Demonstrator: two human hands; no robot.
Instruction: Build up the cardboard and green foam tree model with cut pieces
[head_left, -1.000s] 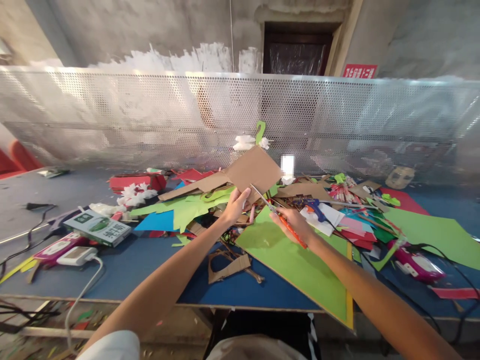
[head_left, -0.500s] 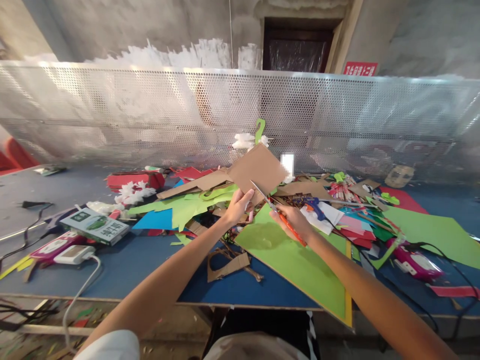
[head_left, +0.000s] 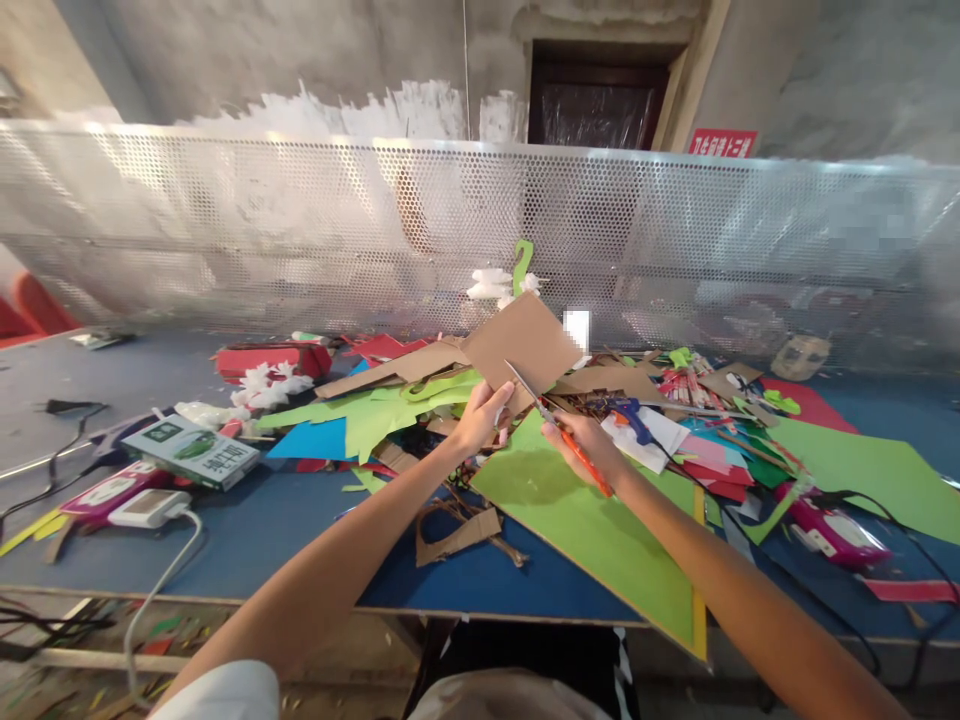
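While the near edge of the counter (head_left: 540, 588) is overhung by a green board (head_left: 592, 515), orange-handled scissors (head_left: 589, 468) are held above that board in the right hand (head_left: 600, 445), its grip closed round the handles; how far the blades are parted cannot be told. A brown cardboard piece (head_left: 525, 335) is pinched near its lower corner by the left hand (head_left: 484, 415), over heaped scraps (head_left: 382, 420), with a blade laid across that corner. Compared with a second ago, the cardboard has been shifted slightly rightward, so cutting appears to be under way. Behind everything, a perforated screen (head_left: 315, 230) is seen.
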